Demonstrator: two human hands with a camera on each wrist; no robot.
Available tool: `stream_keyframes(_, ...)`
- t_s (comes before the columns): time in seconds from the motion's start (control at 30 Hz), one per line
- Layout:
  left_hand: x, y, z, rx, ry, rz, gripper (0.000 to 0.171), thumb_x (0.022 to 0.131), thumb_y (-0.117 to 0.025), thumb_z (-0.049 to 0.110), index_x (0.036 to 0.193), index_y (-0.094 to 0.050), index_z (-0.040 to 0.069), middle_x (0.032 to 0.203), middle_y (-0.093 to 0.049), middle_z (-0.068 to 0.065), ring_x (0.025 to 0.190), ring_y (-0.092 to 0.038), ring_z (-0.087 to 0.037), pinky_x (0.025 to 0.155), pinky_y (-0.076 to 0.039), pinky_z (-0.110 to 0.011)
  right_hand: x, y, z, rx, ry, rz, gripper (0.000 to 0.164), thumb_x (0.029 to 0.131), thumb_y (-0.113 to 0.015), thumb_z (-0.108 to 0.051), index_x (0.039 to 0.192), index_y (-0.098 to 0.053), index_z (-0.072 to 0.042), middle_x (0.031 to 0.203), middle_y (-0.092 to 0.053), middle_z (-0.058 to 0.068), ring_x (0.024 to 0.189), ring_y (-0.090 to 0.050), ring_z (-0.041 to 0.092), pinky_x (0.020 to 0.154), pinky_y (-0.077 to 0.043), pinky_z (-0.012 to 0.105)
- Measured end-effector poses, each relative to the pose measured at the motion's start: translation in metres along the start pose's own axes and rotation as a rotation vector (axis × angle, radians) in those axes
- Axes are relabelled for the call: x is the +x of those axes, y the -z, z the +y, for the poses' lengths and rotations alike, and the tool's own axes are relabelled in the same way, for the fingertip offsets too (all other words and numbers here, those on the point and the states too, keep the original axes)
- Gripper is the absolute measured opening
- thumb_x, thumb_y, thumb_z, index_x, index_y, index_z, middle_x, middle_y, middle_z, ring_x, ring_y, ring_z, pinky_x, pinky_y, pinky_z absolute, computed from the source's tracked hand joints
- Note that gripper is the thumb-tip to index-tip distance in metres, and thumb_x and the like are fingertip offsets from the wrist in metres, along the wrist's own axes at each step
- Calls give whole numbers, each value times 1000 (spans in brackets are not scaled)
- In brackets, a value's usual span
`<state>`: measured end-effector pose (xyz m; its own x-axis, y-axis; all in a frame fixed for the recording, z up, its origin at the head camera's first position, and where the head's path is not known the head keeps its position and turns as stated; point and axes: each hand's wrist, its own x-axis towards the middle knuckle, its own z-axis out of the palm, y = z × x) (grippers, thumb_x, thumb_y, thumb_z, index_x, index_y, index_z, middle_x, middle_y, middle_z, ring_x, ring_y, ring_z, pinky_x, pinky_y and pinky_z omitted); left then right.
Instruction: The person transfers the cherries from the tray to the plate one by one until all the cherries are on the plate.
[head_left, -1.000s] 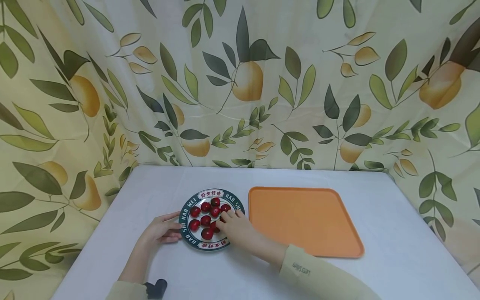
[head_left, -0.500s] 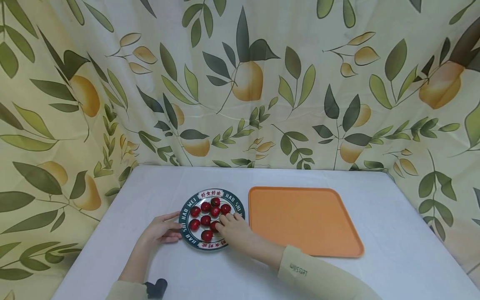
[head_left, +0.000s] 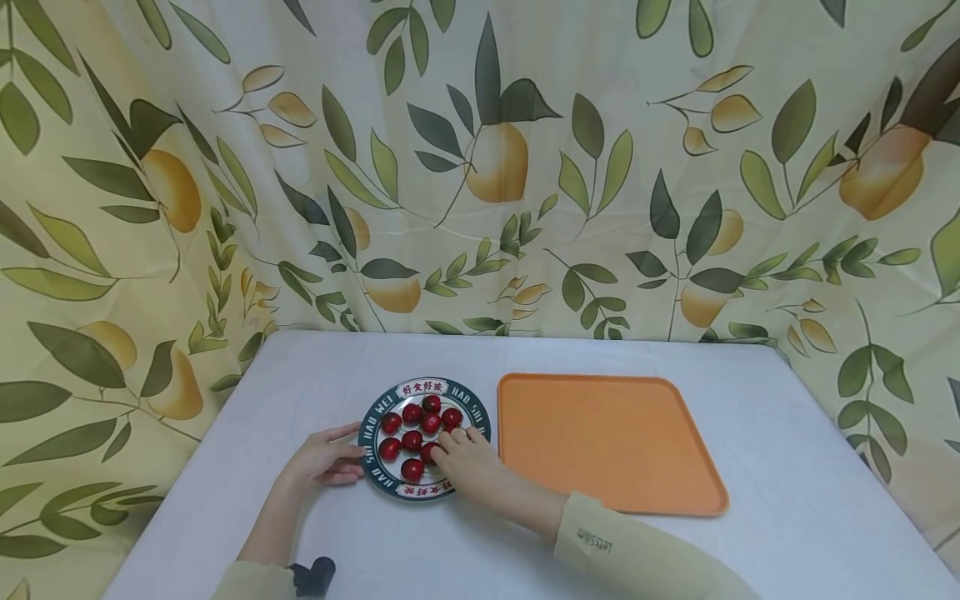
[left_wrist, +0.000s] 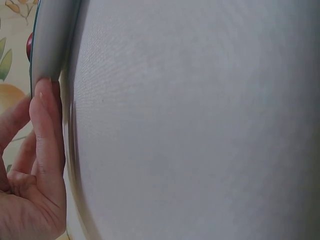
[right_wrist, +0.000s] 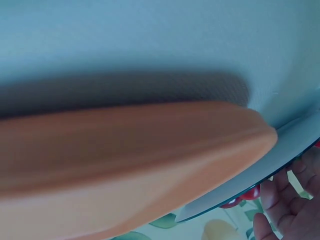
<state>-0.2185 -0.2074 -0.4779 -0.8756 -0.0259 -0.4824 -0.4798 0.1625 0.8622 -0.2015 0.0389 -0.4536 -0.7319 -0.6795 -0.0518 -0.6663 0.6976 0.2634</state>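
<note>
Several dark red cherries (head_left: 412,442) lie on a round plate (head_left: 377,475) with a dark green, lettered rim. My left hand (head_left: 327,458) rests against the plate's left edge, its fingers fairly straight. In the left wrist view, its fingertips (left_wrist: 45,87) meet the outside of the rim. Over the plate's right side, my right hand (head_left: 471,462) reaches in, with thumb and fingers at a cherry (head_left: 429,452) they partly cover. In the right wrist view those fingers (right_wrist: 272,195) bend over the rim; whether they pinch the cherry I cannot tell.
An orange rectangular tray (head_left: 600,442) lies just right of the plate, beside the right forearm. Both stand on a white-covered table (head_left: 405,550). A patterned curtain (head_left: 585,167) hangs behind the table. A black device (head_left: 313,577) sits at the left wrist.
My right hand has drawn back slightly toward the lower right, uncovering more of the cherry at the plate's right. The front cherry has shifted slightly. My left hand stays put.
</note>
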Motion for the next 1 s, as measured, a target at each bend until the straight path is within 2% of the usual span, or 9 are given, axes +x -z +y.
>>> stream_keyframes(0.23, 0, -2, 1, 3, 5, 6, 55, 83, -60, 3, 135, -43, 4, 78, -67, -9, 57, -65, -18, 59, -58, -31, -5, 1, 9, 77, -27, 23, 42, 79, -70, -25, 119, -57, -18, 117, -55, 2, 107, -49, 19, 92, -44, 33)
stream_keyframes(0.37, 0, -2, 1, 1, 6, 5, 56, 83, -60, 3, 135, -43, 4, 78, -67, -9, 58, -65, -18, 58, -58, -31, -10, 4, 22, 142, -54, 53, 35, 81, -68, -20, 114, -56, -17, 113, -54, 3, 106, -48, 19, 93, -42, 36)
stream_keyframes(0.57, 0, -2, 2, 7, 8, 2, 56, 83, -60, 4, 136, -42, 4, 78, -67, -9, 56, -64, -17, 58, -57, -31, -21, 12, 46, 261, -108, 152, 18, 86, -62, -19, 103, -58, -13, 94, -52, 2, 89, -47, 19, 83, -42, 36)
stream_keyframes(0.67, -1, -1, 3, 20, 4, -1, 56, 83, -60, 5, 136, -42, 4, 78, -67, -9, 55, -64, -17, 57, -57, -31, -28, 15, 61, 337, -153, 178, 12, 86, -63, -17, 94, -57, -12, 89, -50, 2, 88, -48, 21, 82, -42, 39)
stream_keyframes(0.77, -2, 1, 3, 37, -7, -14, 56, 84, -60, 6, 136, -41, 4, 78, -67, -10, 56, -64, -17, 57, -57, -30, -36, 16, 79, 398, -210, 201, 12, 84, -64, -15, 87, -53, -14, 85, -48, 1, 88, -49, 24, 81, -40, 41)
stream_keyframes(0.9, -6, 5, 6, 122, -56, -15, 52, 89, -56, 12, 137, -39, 1, 82, -67, -13, 58, -64, -17, 57, -57, -30, -49, 21, 105, 453, -312, 216, 13, 85, -65, -18, 89, -53, -13, 88, -50, 2, 90, -49, 26, 78, -38, 42)
stream_keyframes(0.93, -7, 8, 9, 163, -88, -1, 52, 90, -55, 14, 137, -37, -1, 84, -67, -16, 59, -64, -18, 58, -57, -30, -52, 24, 113, 467, -338, 215, 14, 85, -64, -19, 91, -54, -12, 90, -51, 4, 91, -49, 27, 78, -38, 44)
stream_keyframes(1.0, -10, 13, 16, 284, -170, 78, 54, 92, -53, 19, 137, -35, -3, 90, -65, -21, 64, -65, -21, 60, -56, -31, -60, 28, 128, 490, -393, 258, 17, 86, -63, -19, 97, -55, -9, 95, -53, 9, 93, -50, 31, 79, -39, 49)
